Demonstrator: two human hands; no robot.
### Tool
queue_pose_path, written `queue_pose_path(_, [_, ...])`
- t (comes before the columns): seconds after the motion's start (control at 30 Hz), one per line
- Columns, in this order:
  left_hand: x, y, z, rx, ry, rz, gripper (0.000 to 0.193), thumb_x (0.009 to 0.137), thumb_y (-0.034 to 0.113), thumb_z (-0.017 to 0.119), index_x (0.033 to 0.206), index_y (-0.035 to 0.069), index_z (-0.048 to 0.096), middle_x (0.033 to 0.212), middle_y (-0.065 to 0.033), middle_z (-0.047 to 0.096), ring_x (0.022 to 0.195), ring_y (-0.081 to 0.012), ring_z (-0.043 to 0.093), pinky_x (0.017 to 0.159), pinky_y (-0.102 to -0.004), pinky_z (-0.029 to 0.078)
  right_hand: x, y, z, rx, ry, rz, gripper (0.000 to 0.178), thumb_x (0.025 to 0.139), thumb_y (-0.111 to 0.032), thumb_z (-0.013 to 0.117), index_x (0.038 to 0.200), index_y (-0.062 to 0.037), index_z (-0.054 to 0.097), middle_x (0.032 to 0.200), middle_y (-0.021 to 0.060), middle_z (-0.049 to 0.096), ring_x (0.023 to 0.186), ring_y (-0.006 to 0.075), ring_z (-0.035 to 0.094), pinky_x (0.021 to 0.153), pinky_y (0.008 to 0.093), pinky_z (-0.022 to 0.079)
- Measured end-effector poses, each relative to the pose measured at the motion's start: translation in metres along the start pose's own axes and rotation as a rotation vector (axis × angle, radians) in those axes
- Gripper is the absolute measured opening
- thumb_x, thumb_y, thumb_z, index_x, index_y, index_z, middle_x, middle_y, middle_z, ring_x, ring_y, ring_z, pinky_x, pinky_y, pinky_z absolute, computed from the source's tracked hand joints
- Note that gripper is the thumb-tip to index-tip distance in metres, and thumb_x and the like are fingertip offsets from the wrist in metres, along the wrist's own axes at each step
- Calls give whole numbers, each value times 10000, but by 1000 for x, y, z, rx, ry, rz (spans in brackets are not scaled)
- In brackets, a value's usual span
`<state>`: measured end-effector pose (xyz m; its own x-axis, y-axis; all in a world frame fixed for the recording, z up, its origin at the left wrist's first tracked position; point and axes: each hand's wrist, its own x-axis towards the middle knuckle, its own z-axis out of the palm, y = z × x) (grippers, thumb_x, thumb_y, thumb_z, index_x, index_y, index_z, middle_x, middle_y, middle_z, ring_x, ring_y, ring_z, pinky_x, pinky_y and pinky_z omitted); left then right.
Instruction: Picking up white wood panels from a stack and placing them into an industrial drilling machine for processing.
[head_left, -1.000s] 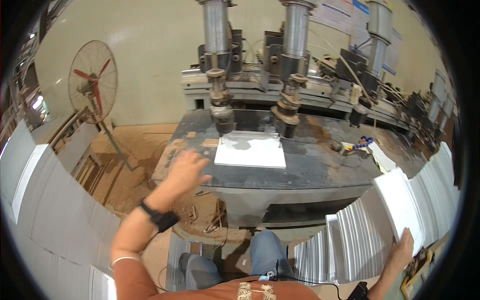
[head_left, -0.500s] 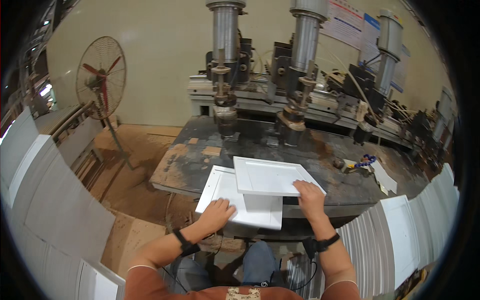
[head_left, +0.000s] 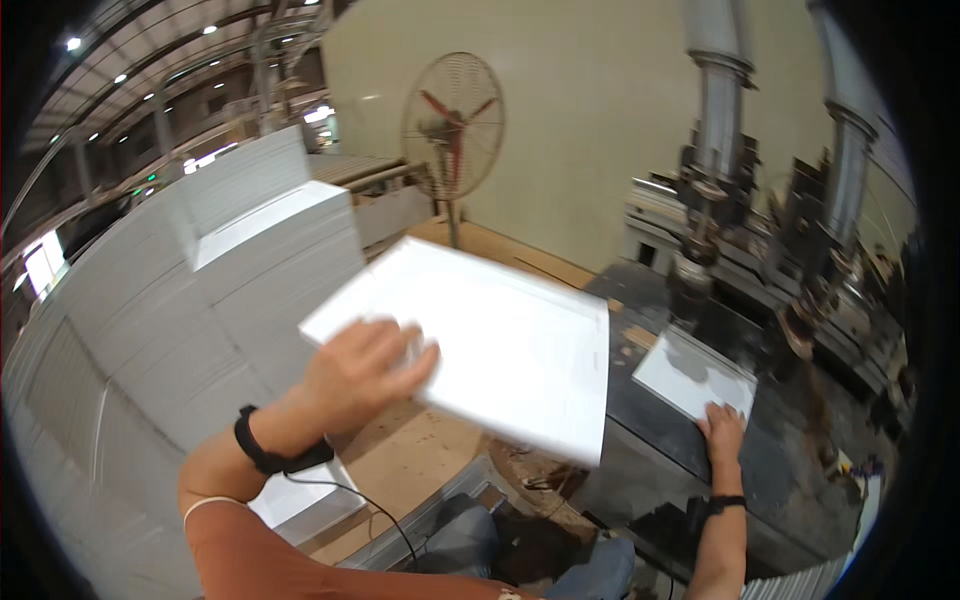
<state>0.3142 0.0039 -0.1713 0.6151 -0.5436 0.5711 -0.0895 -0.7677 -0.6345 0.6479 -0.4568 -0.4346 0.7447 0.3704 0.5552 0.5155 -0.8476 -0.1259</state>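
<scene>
A white rectangular panel (head_left: pixel 510 345), raised and tilted over the gap left of the machine table, is held in my left hand (head_left: pixel 365 375). The fingers bend over its near left edge, and motion blurs both panel and hand slightly. On the dark machine table (head_left: pixel 650 425) lies a second white panel (head_left: pixel 685 375), partly beneath a spindle head (head_left: pixel 692 275). My right hand (head_left: pixel 722 430) grips its near right edge, with the fingers on top; the thumb's underside is hidden. The two panels are apart from each other.
Tall stacks of white panels (head_left: pixel 280 290) rise on the left, with a lower white stack (head_left: pixel 310 505) near my left forearm. Behind stands a caged fan (head_left: pixel 453 125). Another spindle head (head_left: pixel 798 325) hangs further right. A thin cord (head_left: pixel 375 505) trails from my left wristband.
My view has swung left. The overlapping panels are separated: one has moved left and up in my left hand, while the other lies flat under my right hand, further onto the table.
</scene>
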Motion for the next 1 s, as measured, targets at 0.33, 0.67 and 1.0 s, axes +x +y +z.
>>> queue_pose_path(0.33, [-62,-186,4,554,-334,-649,165,832,146,565,977,92,624,858,-85,629,883,-255,583,721,-370,480,-9,-79,-75,194,152,-87,346,757,-125,693,1083,-46,608,1214,124,571,1221,350,439,1046,495,308])
queue_pose_path(0.67, [-88,-205,35,587,-415,-877,568,818,534,570,1096,41,608,1033,-152,594,1027,-308,533,861,-447,427,-180,-118,-326,-500,527,104,359,862,-122,606,1184,25,548,1245,210,552,1229,408,447,1063,511,291])
queue_pose_path(1.0, [112,96,182,-667,87,142,473,630,269,784,1048,109,631,1054,-105,576,1090,-317,505,943,-447,400,-301,-125,-400,-947,109,925,423,709,34,631,1125,31,558,1120,208,603,1057,346,570,885,395,463])
